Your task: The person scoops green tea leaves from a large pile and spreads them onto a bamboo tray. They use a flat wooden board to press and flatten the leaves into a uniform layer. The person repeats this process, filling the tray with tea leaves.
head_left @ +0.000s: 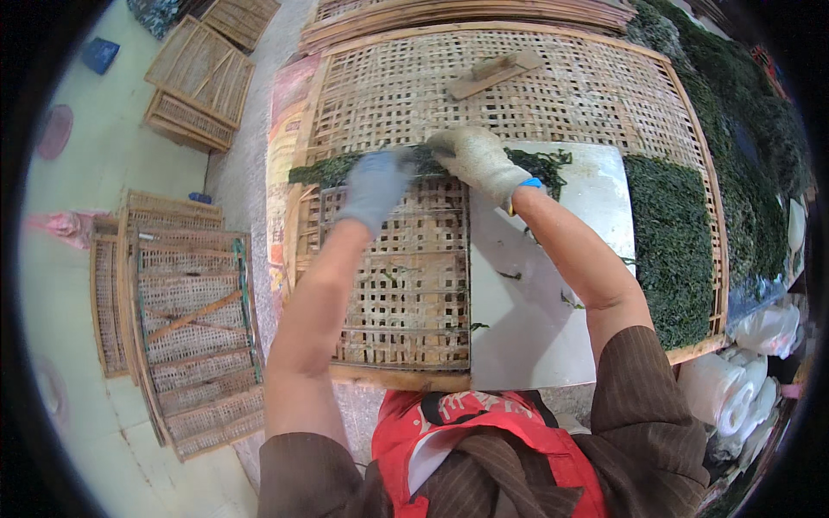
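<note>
My left hand [374, 189], in a pale glove, is motion-blurred over a strip of dark green shredded seaweed [326, 169]. My right hand [478, 163], in an off-white glove with a blue cuff edge, bends its fingers down at the same strip; its fingertips are partly hidden. Below the strip lies a thin rectangular frame [467, 278] with cross wires, on a woven bamboo tray [401, 304]. A smooth pale board [550, 311] covers the tray to the right, with a few seaweed scraps on it. Beyond it a flat rectangle of seaweed [670, 252] rests on the weave.
A wooden float-like block with a handle [495, 74] lies on the tray's far part. Stacked bamboo trays [453, 19] stand behind. A large seaweed heap [745, 142] is at right, above plastic bags [732, 388]. More bamboo trays [197, 337] lean at left.
</note>
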The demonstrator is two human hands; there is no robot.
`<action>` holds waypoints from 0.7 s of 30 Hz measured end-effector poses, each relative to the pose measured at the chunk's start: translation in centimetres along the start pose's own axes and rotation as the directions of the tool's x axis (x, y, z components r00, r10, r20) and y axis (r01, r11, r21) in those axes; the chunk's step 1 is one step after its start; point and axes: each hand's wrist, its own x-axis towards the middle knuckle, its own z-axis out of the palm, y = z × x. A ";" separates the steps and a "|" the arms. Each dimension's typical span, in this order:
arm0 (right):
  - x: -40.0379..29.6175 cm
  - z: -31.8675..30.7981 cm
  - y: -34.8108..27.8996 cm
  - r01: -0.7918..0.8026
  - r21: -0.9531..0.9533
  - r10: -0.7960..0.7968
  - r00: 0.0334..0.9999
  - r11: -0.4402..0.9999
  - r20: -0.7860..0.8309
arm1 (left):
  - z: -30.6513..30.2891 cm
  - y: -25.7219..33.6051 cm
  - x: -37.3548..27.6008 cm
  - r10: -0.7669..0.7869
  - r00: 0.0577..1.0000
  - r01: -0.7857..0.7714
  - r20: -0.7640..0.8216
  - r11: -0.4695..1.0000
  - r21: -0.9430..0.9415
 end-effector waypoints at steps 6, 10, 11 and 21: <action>3.7 3.8 -6.4 0.072 0.050 -0.075 0.995 0.996 0.064 | -5.7 -13.0 -2.8 -0.305 0.948 0.256 -0.093 0.902 -0.347; 7.6 8.5 -11.5 -0.063 -0.136 0.089 0.977 0.989 0.192 | -3.3 -13.1 -0.2 -0.123 0.983 0.118 -0.138 0.992 -0.046; 8.4 9.9 -11.1 -0.070 -0.230 0.125 0.965 0.971 0.232 | -2.7 -12.4 0.2 -0.059 0.989 0.071 -0.132 0.993 0.092; 6.7 7.7 -7.0 -0.144 -0.228 0.189 0.964 0.963 0.187 | -0.8 -12.9 0.0 -0.063 0.966 0.094 -0.253 0.989 0.114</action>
